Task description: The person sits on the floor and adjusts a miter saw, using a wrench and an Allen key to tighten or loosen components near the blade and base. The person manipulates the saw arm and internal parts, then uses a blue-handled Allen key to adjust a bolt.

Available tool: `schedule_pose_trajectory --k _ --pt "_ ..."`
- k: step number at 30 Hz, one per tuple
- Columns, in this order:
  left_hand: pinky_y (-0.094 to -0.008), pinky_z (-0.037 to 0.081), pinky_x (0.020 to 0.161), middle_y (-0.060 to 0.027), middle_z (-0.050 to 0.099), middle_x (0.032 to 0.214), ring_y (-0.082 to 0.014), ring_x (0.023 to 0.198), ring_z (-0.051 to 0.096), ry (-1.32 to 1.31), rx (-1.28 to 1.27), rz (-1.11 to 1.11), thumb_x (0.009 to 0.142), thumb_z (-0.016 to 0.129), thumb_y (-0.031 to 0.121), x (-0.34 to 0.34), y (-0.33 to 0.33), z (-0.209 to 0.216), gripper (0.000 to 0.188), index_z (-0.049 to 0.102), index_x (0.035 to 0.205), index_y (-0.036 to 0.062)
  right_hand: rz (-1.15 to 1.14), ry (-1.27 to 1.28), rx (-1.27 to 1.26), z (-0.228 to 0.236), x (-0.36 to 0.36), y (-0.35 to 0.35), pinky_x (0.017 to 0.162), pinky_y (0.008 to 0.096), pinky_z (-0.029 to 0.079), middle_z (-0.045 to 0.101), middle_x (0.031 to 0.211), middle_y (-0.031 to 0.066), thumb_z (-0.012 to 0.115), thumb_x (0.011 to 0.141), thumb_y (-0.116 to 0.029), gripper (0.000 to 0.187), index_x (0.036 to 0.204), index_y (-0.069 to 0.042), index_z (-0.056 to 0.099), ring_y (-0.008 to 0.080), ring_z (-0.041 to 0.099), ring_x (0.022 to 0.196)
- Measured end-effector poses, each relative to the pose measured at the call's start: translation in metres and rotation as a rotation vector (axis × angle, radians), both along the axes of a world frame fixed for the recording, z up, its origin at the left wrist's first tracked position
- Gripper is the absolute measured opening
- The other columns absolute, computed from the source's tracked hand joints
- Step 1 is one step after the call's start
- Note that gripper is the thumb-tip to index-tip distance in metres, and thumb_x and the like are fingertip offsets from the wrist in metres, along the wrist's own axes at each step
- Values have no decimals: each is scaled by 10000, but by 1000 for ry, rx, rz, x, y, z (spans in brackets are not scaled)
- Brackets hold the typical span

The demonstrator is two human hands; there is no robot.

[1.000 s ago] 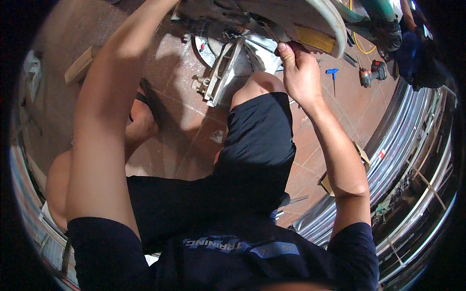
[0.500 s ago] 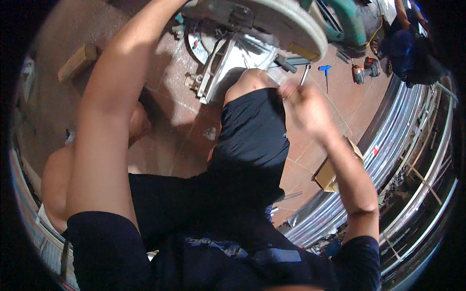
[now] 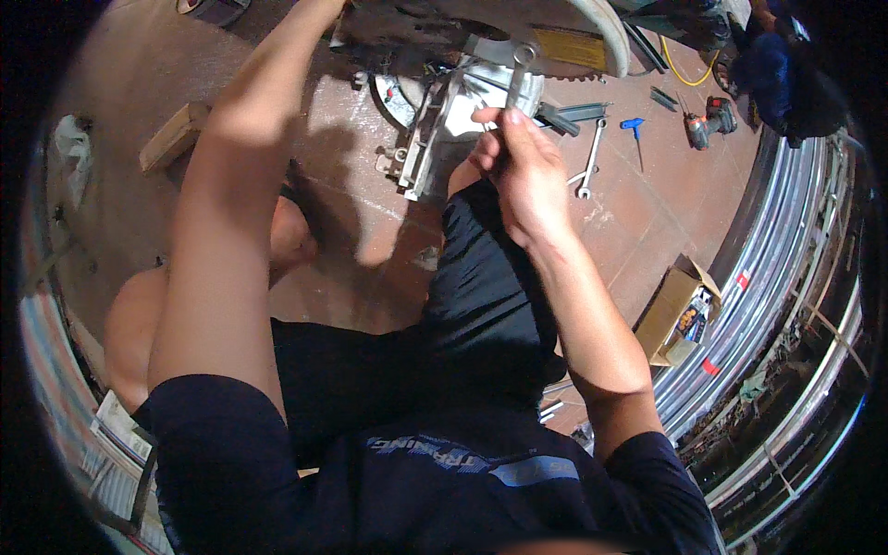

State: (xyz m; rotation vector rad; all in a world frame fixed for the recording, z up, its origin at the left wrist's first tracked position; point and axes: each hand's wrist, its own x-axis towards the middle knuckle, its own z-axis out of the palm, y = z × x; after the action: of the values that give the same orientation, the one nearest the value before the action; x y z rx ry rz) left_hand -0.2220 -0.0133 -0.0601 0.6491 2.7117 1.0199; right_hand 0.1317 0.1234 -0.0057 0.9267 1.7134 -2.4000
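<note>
Wrench (image 3: 515, 85) juts forward from our right hand (image 3: 529, 176), closed on its shaft; we cannot tell our out-of-view left hand's grip.

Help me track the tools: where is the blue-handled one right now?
In the head view, the blue-handled tool lies on the floor at upper right, to the right of the right hand, between a silver wrench and the cordless drill.

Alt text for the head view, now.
A right hand holds a wrench near a saw's guard; the left hand is out of frame. Another wrench, a blue-handled tool and a cordless drill lie on the floor.
</note>
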Motion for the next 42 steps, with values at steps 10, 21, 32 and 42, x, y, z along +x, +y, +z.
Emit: schedule_pose_trajectory --k 10,21,32,42 --pt "-457 553 757 -213 749 867 -348 800 736 -38 -2 -57 811 774 353 -6 3 9 320 761 875 40 -333 352 -214 -72 -68 -74 989 322 503 714 1094 68 525 1153 -212 233 1243 -48 665 163 627 1033" --pt "-460 553 764 -215 752 887 -357 814 735 -31 -40 -96 828 755 365 -8 5 16 332 763 901 41 -318 454 -368 -54 -69 -57 925 285 539 753 1141 102 504 1124 -49 181 1236 -43 645 141 681 1002" --pt "-462 552 771 -217 754 907 -366 829 734 -26 -57 -121 845 737 377 -8 3 27 346 766 928 42 -149 432 75 -62 -88 -56 955 290 533 749 1112 68 499 1146 -121 231 1274 -24 666 127 675 1053" --pt "-465 551 777 -219 756 925 -374 842 732 -25 -63 -131 861 721 387 -11 1 29 359 768 952 43 -90 362 606 -50 -91 -46 776 310 523 717 885 33 581 1118 -194 256 1212 -32 755 122 639 846"
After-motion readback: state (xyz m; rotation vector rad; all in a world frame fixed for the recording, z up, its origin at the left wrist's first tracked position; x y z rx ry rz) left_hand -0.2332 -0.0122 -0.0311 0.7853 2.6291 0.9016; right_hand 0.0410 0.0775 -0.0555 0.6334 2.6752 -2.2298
